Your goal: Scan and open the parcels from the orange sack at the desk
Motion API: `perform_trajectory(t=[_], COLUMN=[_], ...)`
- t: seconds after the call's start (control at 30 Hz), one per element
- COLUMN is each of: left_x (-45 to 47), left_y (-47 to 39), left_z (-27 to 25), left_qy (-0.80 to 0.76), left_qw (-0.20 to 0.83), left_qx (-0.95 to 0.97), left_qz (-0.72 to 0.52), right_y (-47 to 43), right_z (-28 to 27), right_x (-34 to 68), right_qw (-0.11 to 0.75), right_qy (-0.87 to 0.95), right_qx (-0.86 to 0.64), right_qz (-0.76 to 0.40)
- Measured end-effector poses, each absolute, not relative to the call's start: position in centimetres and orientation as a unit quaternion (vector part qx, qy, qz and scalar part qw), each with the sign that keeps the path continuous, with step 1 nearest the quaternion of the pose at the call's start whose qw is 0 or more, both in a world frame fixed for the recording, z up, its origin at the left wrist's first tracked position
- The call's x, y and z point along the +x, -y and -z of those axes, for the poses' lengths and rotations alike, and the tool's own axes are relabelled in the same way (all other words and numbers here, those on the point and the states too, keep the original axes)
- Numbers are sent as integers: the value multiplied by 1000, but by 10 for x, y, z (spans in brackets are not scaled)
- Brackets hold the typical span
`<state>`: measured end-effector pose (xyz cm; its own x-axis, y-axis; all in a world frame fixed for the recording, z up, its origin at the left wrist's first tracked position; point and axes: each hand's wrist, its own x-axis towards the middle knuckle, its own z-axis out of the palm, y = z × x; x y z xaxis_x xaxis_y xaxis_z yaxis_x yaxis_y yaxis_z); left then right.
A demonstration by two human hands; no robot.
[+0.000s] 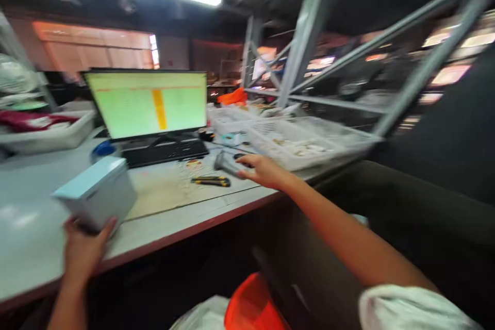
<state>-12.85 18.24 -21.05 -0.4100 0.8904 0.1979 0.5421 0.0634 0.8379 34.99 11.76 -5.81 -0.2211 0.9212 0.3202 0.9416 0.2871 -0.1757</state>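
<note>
My left hand grips the near lower end of a box with white sides and a pale blue top, at the table's front edge. My right hand reaches over the table with fingers stretched and thumb apart. Its fingertips are at a grey handheld device, perhaps a scanner; blur hides whether they touch it. A dark object, possibly a mouse, lies partly under the fingers. Just left of this hand is a yellow and black utility knife, lying on a tan mat.
A lit monitor stands behind a black keyboard. White plastic baskets with small pale items line the right side. A white tray is at the far left. Tape rolls lie near the keyboard. An orange object sits below the table edge.
</note>
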Motion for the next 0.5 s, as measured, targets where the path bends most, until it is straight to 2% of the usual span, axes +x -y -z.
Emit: perform_trajectory(t=[0.1, 0.2, 0.33, 0.5], left_x=[-150, -147, -142, -144], left_y=[-167, -169, -167, -166], left_z=[221, 223, 221, 224], left_qy=[-678, -624, -542, -512], left_qw=[239, 258, 288, 308], left_qx=[497, 509, 525, 532], left_qz=[-486, -534, -590, -599], right_y=[-163, -199, -223, -242], right_z=[110, 144, 160, 160], right_x=[348, 340, 335, 335], right_qw=[171, 111, 58, 47], right_qy=[746, 700, 641, 615], right_qx=[-643, -705, -762, -786], right_qz=[32, 36, 75, 38])
